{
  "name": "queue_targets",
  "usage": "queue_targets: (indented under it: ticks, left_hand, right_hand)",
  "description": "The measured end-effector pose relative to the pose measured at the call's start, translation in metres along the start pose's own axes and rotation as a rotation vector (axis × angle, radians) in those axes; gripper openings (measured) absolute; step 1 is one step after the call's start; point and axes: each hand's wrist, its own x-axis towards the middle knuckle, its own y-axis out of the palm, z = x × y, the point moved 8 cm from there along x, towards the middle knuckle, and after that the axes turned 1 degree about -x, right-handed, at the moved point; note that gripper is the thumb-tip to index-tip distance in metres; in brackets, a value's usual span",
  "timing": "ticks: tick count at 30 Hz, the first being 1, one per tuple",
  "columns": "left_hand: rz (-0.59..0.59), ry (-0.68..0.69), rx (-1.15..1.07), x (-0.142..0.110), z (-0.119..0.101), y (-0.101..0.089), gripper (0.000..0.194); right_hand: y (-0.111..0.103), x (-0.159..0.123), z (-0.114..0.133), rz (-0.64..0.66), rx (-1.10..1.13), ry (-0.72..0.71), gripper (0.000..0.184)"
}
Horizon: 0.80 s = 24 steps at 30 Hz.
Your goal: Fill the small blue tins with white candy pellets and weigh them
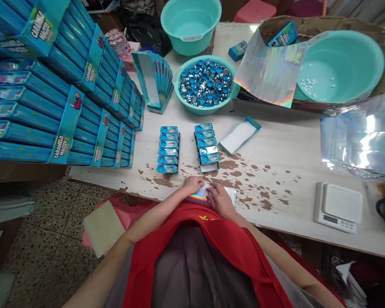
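Observation:
A shiny rainbow-reflecting sheet (199, 195) lies at the table's front edge, close to my body. My left hand (193, 185) is closed at its upper left edge, with the fingertips pressed together. Over its right part, my right hand (221, 199) has bent fingers and seems to pinch; whatever is between those fingertips is too small to make out. A white piece (231, 195) shows beyond the right hand. Just past my hands stand two rows of small blue tins, a left row (168, 149) and a right row (208, 143) sitting in an open carton.
Stacked blue display boxes (60, 124) fill the left. Behind the rows are a bowl of blue-and-silver caps (205, 112), an empty display carton (240, 134) and upright folded cartons (162, 81). To the right are a basin with white pieces (343, 64), clear plastic (362, 132) and a scale (338, 207).

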Motion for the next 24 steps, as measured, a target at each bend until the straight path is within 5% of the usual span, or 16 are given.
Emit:
queue_targets:
  ticks: [6, 10, 12, 15, 16, 18, 21, 24]
  left_hand:
    - [-0.067, 0.037, 0.038, -0.010, -0.010, -0.001, 0.030]
    - [-0.296, 0.263, 0.008, -0.043, -0.019, -0.040, 0.029]
    - [-0.578, 0.353, -0.103, -0.067, 0.000, -0.084, 0.034]
    - [-0.951, 0.157, -0.522, -0.089, 0.081, -0.136, 0.047]
    - [-0.973, 0.049, -0.739, -0.087, 0.111, -0.139, 0.054]
    - [-0.822, -0.097, -1.206, -0.069, 0.149, -0.120, 0.069]
    - [-0.548, -0.039, -1.665, -0.042, 0.141, -0.083, 0.079]
    - [-0.583, 0.072, -1.707, -0.034, 0.117, -0.066, 0.077]
  right_hand:
    - [-0.047, 0.000, 0.018, 0.016, -0.004, -0.024, 0.017]
    - [-0.103, 0.011, 0.027, -0.092, 0.234, 0.013, 0.022]
    - [-0.121, 0.026, 0.030, -0.117, 0.357, 0.054, 0.026]
    - [-0.133, 0.058, 0.045, -0.123, 0.463, 0.070, 0.030]
    - [-0.134, 0.069, 0.051, -0.130, 0.494, 0.065, 0.030]
    - [-0.132, 0.089, 0.061, -0.147, 0.573, 0.071, 0.031]
    - [-0.121, 0.111, 0.069, -0.149, 0.750, 0.127, 0.032]
    - [-0.108, 0.123, 0.069, -0.136, 0.914, 0.187, 0.034]
